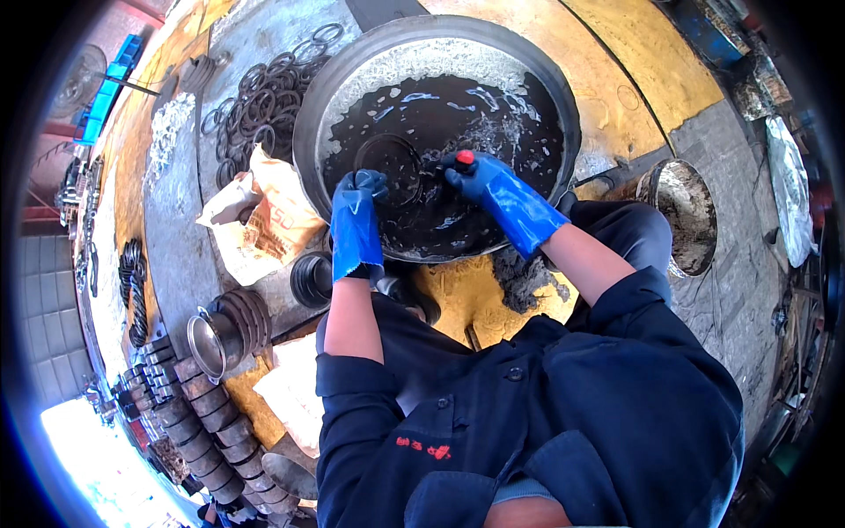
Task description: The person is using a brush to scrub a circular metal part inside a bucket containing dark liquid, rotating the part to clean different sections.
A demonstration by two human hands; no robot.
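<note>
The gloved left hand (361, 192) has its fingers closed on the edge of a black ring (387, 135), over the wide basin (310, 132) of dark liquid (458, 110) at the upper middle of the frame, while the right hand (480, 179) is curled around a red-ended handle (465, 157). The work on this ring seems not yet finished; more rings (257, 104) lie heaped at upper left, and I cannot tell from here whether those are done or waiting.

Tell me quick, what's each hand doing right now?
Left hand: closed, holding a black ring over the basin.
Right hand: closed around a red-ended tool; its working end can't be made out.
</note>
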